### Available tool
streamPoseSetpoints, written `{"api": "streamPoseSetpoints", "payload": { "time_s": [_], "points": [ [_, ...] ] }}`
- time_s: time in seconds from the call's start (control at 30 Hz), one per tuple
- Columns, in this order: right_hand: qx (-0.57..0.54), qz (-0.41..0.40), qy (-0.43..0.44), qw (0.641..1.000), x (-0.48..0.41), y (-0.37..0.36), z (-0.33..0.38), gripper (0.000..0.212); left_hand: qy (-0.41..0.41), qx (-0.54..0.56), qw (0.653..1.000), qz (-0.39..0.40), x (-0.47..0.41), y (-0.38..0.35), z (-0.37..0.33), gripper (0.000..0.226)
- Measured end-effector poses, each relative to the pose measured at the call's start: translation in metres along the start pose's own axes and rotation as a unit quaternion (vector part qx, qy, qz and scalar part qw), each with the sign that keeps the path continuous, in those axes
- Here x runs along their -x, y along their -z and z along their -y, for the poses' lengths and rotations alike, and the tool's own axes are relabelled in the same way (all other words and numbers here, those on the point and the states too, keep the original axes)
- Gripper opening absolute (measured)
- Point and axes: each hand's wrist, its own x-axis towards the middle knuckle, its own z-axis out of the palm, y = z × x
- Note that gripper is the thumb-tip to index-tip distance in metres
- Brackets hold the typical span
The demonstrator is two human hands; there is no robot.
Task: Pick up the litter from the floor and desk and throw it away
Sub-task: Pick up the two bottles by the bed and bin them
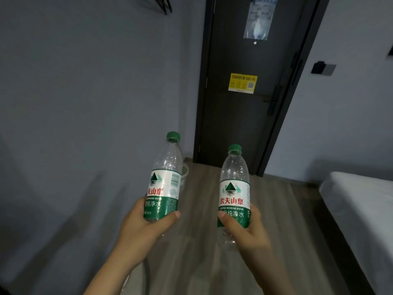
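Holding a clear plastic bottle upright in each fist at the lower centre of the frame, I read red 农夫山泉 on both labels, with "PURIFIED DRINKING WATER" beneath. My left hand (146, 226) wraps the left bottle (168, 167) low on its green band; my right hand (246, 228) grips the right bottle (234, 182) the same way. Both have green caps and look empty. Behind the left one stands a pale bin (185, 172) on the wood floor (202, 252). Ahead, a dark door (234, 124) carries a yellow Wi-Fi sticker (243, 83); a white bed (361, 209) lies at the right.
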Motion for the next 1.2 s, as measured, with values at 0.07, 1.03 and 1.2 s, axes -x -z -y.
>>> {"api": "streamPoseSetpoints", "payload": {
  "time_s": [0.07,1.03,1.2],
  "points": [
    [-0.008,0.008,0.009,1.0,-0.042,-0.004,-0.003,0.04,0.003,0.009,1.0,-0.01,-0.037,-0.014,-0.001,0.06],
    [0.131,0.09,-0.09,0.983,-0.538,-0.162,-0.05,0.042,0.14,-0.043,0.985,-0.095,-0.53,-0.052,0.073,0.061],
    [0.147,0.11,-0.133,0.974,-0.589,-0.196,-0.069,0.04,0.196,-0.069,0.975,-0.081,-0.584,-0.044,0.098,0.063]
  ]
}}
